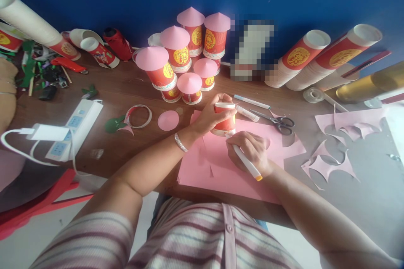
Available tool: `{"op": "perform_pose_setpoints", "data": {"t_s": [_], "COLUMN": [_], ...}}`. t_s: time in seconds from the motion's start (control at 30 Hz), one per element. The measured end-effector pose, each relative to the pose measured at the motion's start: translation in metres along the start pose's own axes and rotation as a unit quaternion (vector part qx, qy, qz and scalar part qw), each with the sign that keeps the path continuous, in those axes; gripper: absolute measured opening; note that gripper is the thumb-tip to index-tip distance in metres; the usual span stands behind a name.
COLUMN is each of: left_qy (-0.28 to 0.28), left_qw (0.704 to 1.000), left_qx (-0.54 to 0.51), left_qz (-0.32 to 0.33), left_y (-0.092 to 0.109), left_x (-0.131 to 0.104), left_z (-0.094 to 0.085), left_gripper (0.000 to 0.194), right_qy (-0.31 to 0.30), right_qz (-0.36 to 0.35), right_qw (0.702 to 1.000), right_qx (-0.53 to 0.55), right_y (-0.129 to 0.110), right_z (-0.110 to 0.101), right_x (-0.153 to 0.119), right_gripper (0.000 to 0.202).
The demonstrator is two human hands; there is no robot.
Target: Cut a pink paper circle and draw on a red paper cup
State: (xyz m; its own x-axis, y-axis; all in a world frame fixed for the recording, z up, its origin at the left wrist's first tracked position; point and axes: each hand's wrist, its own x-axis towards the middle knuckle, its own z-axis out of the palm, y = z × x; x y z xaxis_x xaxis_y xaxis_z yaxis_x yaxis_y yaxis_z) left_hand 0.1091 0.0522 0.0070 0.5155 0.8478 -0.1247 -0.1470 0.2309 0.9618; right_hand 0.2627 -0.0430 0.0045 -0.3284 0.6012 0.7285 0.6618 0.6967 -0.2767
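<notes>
My left hand (217,113) is wrapped round a red paper cup (224,122) with a white rim and a white band. The cup stands over a stack of pink paper (202,168). Closed round a white marker (244,160) with an orange end, my right hand (249,149) brings its tip to the lower part of the cup. Just behind the cup lie a glue stick (248,113) and a blue-and-white marker (251,101). Scissors (277,122) with black handles rest to the right. A pink paper circle (168,120) lies to the left.
Several red cups with pink cone tops (175,38) stand against the blue wall. Stacked paper cups (303,56) lean at the back right, near a tape roll (314,94). Pink scraps (331,164) lie right; a power strip (75,128) with cables and a cut cup ring (139,116) lie left.
</notes>
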Motion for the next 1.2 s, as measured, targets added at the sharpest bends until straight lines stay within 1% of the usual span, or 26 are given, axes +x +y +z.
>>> {"op": "perform_pose_setpoints", "data": {"t_s": [0.4,0.53,0.7,0.87,1.03,1.2], "left_qy": [-0.007,-0.009,-0.014,-0.014,-0.004,-0.009], "left_qw": [1.000,1.000,1.000,1.000,1.000,1.000], "left_qx": [0.004,0.006,0.004,0.007,0.004,0.003], "left_qz": [0.020,0.018,0.021,0.022,0.019,0.018], "left_y": [-0.0020,-0.0021,-0.0021,-0.0023,0.0000,0.0003], "left_x": [0.0002,0.0002,0.0000,-0.0003,-0.0010,-0.0011], "left_z": [-0.0007,-0.0003,0.0001,0.0004,0.0016,0.0017], "left_gripper": [0.040,0.040,0.039,0.041,0.039,0.039], "right_qy": [-0.005,-0.005,-0.002,0.009,0.006,0.006], "right_qz": [-0.008,-0.009,-0.009,-0.011,-0.010,-0.008], "right_qw": [1.000,1.000,1.000,1.000,1.000,1.000], "right_qx": [-0.007,-0.016,-0.002,0.003,0.005,-0.005], "right_y": [-0.0002,0.0000,0.0004,0.0012,0.0023,0.0036], "right_z": [0.0025,0.0037,0.0045,0.0024,-0.0006,0.0004], "right_x": [0.0030,0.0031,0.0030,0.0016,0.0021,0.0017], "right_gripper": [0.021,0.021,0.023,0.022,0.020,0.020]}}
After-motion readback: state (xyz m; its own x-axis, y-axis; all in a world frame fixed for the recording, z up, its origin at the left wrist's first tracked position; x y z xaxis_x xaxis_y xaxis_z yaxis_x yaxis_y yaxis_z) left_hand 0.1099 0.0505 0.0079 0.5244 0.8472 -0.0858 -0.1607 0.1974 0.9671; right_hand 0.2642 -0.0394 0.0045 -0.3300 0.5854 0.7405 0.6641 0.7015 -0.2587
